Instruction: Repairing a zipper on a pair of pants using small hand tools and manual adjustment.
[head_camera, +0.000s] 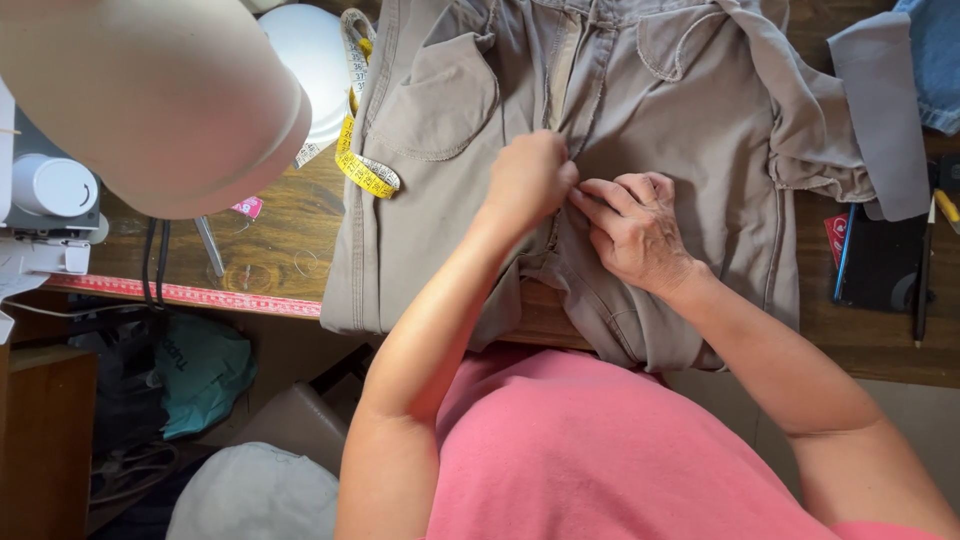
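Lying flat across the middle of a wooden table (290, 215), one pair of khaki trousers (690, 130) is spread with the waistband at the far edge and two back pockets facing up; its near edge hangs slightly over the table's near side.

Left hand (530, 178): closed into a loose fist, fingertips pinched on the fabric at the centre seam of the trousers.

Right hand (635, 228): fingers curled and pressed onto the same seam, its fingertips touching those of the left hand. The two hands are together, both gripping cloth; whether anything small lies between them cannot be told.

Yellow measuring tape (362, 165): draped along the left edge of the trousers, running from the far side toward a fold just beside the left pocket.

White round object (315, 55): far left of the trousers, partly under the tape.

White sewing machine (45, 200): at the left edge of the scene, only part in view.

Red ruler strip (190, 295): along the near left edge of the table.

Grey cloth piece (885, 110): far right, overlapping the right side of the trousers.

Black flat case (885, 265): right of the trousers, with a dark pen (922, 280) just beside it.

Pink shirt (600, 460): worn by the person, nearest the camera.
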